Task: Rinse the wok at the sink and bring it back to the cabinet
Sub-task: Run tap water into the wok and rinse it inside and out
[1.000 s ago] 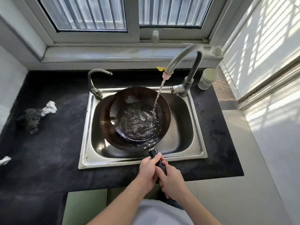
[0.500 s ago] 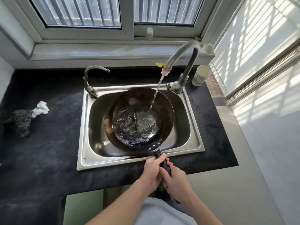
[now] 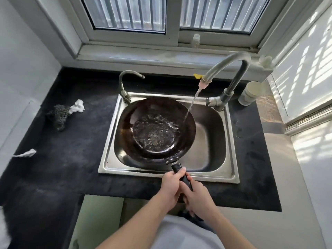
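we look down at a dark wok [image 3: 156, 130] in the steel sink [image 3: 231, 141], with water pooled in its bottom. a thin stream from the tap [image 3: 226, 65] lands on its right inner wall. the left hand [image 3: 169, 184] and right hand [image 3: 197, 196] both clench its black handle [image 3: 181, 174] over the sink's near edge.

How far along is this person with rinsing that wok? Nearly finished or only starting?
Midway, it seems. Done: the wok is in the sink and water has pooled in it. In hand: the tap runs into it while the left hand and right hand grip the handle. Left: tip the water out and carry it to the cabinet, which is not in view.
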`<state>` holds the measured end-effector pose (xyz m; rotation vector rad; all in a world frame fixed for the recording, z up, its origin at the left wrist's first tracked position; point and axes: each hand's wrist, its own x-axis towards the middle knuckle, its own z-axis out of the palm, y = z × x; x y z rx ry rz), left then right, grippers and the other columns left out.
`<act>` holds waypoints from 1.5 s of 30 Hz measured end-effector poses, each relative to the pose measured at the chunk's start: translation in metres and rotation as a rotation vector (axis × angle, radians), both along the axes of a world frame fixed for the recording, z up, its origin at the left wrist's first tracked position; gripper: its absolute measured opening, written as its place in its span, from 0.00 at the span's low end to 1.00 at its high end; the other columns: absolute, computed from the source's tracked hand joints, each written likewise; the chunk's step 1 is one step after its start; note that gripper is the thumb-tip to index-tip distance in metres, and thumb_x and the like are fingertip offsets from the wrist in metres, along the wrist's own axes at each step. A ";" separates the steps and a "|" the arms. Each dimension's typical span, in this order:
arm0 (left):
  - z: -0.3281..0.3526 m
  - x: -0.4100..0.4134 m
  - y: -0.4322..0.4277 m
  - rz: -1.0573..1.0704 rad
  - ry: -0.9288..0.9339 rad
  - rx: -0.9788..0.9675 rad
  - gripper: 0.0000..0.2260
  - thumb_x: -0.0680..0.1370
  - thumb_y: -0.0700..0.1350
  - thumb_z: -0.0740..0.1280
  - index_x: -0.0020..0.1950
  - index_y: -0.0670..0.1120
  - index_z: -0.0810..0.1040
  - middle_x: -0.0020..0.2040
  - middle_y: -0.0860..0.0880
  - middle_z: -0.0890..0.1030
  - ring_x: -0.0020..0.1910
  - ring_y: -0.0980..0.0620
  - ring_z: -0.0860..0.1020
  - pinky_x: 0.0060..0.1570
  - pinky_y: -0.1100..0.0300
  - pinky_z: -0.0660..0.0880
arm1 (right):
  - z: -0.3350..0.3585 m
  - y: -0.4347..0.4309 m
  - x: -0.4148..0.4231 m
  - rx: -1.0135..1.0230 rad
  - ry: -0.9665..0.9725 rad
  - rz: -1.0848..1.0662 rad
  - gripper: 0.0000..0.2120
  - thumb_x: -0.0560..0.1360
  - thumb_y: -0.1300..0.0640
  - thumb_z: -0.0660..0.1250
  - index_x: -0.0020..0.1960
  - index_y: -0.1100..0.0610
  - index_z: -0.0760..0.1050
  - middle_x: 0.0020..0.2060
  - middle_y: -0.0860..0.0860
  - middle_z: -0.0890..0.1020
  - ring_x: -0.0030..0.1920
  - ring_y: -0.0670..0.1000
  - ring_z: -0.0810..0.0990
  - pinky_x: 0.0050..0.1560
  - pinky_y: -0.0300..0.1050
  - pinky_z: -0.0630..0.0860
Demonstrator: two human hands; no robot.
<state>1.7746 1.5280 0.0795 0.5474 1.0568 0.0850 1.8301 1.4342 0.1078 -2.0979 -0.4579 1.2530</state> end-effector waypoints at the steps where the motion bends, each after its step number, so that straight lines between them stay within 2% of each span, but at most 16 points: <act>1: 0.003 0.001 -0.004 0.012 0.021 0.014 0.09 0.80 0.43 0.65 0.43 0.40 0.76 0.34 0.45 0.78 0.34 0.48 0.78 0.41 0.54 0.76 | 0.001 -0.002 0.003 0.010 0.017 0.018 0.10 0.82 0.49 0.62 0.54 0.55 0.74 0.28 0.53 0.77 0.19 0.47 0.71 0.20 0.43 0.70; 4: 0.010 0.003 -0.020 0.037 0.087 0.064 0.10 0.81 0.43 0.64 0.41 0.41 0.76 0.33 0.45 0.78 0.31 0.49 0.78 0.36 0.56 0.75 | 0.001 -0.012 0.013 -0.009 0.104 0.058 0.16 0.81 0.48 0.62 0.48 0.61 0.75 0.27 0.52 0.77 0.20 0.47 0.71 0.22 0.44 0.71; 8: 0.020 0.009 -0.039 0.100 0.167 0.129 0.12 0.80 0.41 0.65 0.37 0.41 0.78 0.32 0.45 0.79 0.29 0.49 0.78 0.31 0.58 0.72 | 0.001 -0.026 0.021 0.029 0.304 -0.005 0.16 0.80 0.48 0.63 0.43 0.60 0.73 0.26 0.52 0.74 0.21 0.49 0.69 0.21 0.42 0.67; 14: 0.032 0.016 -0.054 0.148 0.291 0.205 0.10 0.77 0.42 0.69 0.37 0.39 0.82 0.34 0.43 0.83 0.36 0.45 0.80 0.44 0.50 0.75 | 0.013 -0.036 0.028 0.045 0.588 -0.126 0.14 0.81 0.49 0.62 0.43 0.59 0.71 0.25 0.50 0.70 0.21 0.46 0.65 0.19 0.38 0.61; 16: 0.033 0.020 -0.057 0.128 0.324 0.216 0.10 0.77 0.42 0.69 0.39 0.37 0.81 0.35 0.43 0.83 0.35 0.46 0.80 0.39 0.55 0.77 | 0.014 -0.038 0.030 0.043 0.652 -0.166 0.14 0.81 0.49 0.62 0.42 0.57 0.70 0.25 0.50 0.70 0.22 0.46 0.64 0.19 0.38 0.61; 19: 0.033 0.026 -0.061 0.112 0.345 0.213 0.11 0.77 0.42 0.68 0.39 0.37 0.81 0.35 0.42 0.83 0.32 0.48 0.79 0.30 0.59 0.73 | 0.012 -0.042 0.033 0.032 0.701 -0.237 0.12 0.81 0.50 0.63 0.45 0.58 0.70 0.25 0.49 0.70 0.23 0.46 0.64 0.19 0.38 0.62; 23: 0.035 0.034 -0.068 0.085 0.336 0.199 0.12 0.79 0.42 0.66 0.39 0.37 0.80 0.32 0.44 0.80 0.23 0.53 0.75 0.21 0.64 0.68 | 0.012 -0.048 0.038 0.037 0.618 -0.213 0.14 0.81 0.50 0.61 0.42 0.58 0.70 0.25 0.49 0.71 0.22 0.46 0.66 0.20 0.39 0.64; 27: 0.030 0.041 -0.069 0.060 0.226 0.152 0.13 0.81 0.42 0.64 0.39 0.38 0.77 0.31 0.44 0.78 0.20 0.53 0.73 0.19 0.63 0.66 | 0.003 -0.052 0.043 0.054 0.428 -0.167 0.16 0.79 0.48 0.62 0.41 0.60 0.70 0.25 0.52 0.73 0.20 0.49 0.69 0.22 0.42 0.67; 30: 0.020 0.039 -0.067 0.082 0.106 0.069 0.11 0.81 0.42 0.63 0.41 0.39 0.78 0.35 0.44 0.79 0.31 0.50 0.78 0.35 0.57 0.74 | -0.003 -0.054 0.045 0.014 0.207 -0.076 0.18 0.77 0.45 0.63 0.45 0.61 0.73 0.32 0.56 0.79 0.23 0.52 0.74 0.25 0.48 0.74; 32: 0.013 0.037 -0.066 0.109 0.024 -0.018 0.10 0.81 0.42 0.62 0.44 0.39 0.79 0.36 0.45 0.79 0.36 0.49 0.79 0.46 0.55 0.75 | -0.007 -0.056 0.044 -0.009 0.043 0.007 0.20 0.78 0.43 0.62 0.51 0.61 0.76 0.37 0.56 0.82 0.28 0.51 0.77 0.31 0.50 0.79; 37: -0.001 0.034 -0.064 0.109 -0.118 -0.160 0.10 0.81 0.40 0.61 0.45 0.38 0.78 0.36 0.45 0.78 0.35 0.51 0.79 0.63 0.50 0.71 | -0.014 -0.062 0.037 -0.014 -0.157 0.065 0.23 0.81 0.45 0.62 0.70 0.56 0.72 0.45 0.52 0.83 0.41 0.48 0.79 0.41 0.38 0.74; 39: -0.004 0.031 -0.063 0.067 -0.144 -0.161 0.09 0.81 0.40 0.60 0.47 0.37 0.77 0.36 0.44 0.78 0.36 0.51 0.79 0.66 0.48 0.69 | -0.014 -0.065 0.030 -0.014 -0.195 0.043 0.25 0.81 0.45 0.62 0.73 0.56 0.70 0.54 0.52 0.84 0.49 0.49 0.81 0.46 0.38 0.73; 41: -0.004 0.026 -0.061 0.041 -0.156 -0.168 0.07 0.81 0.39 0.60 0.48 0.37 0.76 0.37 0.44 0.78 0.37 0.49 0.78 0.62 0.49 0.73 | -0.016 -0.066 0.023 -0.026 -0.226 0.028 0.26 0.80 0.44 0.62 0.74 0.56 0.69 0.64 0.51 0.81 0.61 0.51 0.81 0.54 0.40 0.75; 42: -0.003 0.024 -0.059 0.039 -0.158 -0.170 0.07 0.81 0.38 0.61 0.49 0.36 0.76 0.37 0.43 0.77 0.37 0.48 0.77 0.57 0.49 0.75 | -0.018 -0.066 0.019 -0.031 -0.220 0.019 0.26 0.80 0.43 0.62 0.74 0.56 0.69 0.65 0.51 0.81 0.62 0.52 0.80 0.56 0.41 0.75; 43: -0.001 0.022 -0.058 0.039 -0.157 -0.169 0.06 0.81 0.37 0.61 0.49 0.36 0.75 0.37 0.43 0.77 0.38 0.47 0.77 0.53 0.50 0.76 | -0.019 -0.066 0.015 -0.031 -0.216 0.004 0.26 0.80 0.43 0.62 0.72 0.56 0.71 0.63 0.52 0.82 0.60 0.52 0.82 0.56 0.42 0.77; 45: -0.001 0.016 -0.054 0.032 -0.132 -0.134 0.05 0.80 0.36 0.62 0.47 0.35 0.76 0.36 0.42 0.77 0.38 0.46 0.76 0.50 0.50 0.76 | -0.022 -0.063 0.007 -0.023 -0.215 -0.031 0.22 0.79 0.42 0.63 0.65 0.56 0.77 0.49 0.51 0.86 0.45 0.49 0.84 0.49 0.48 0.81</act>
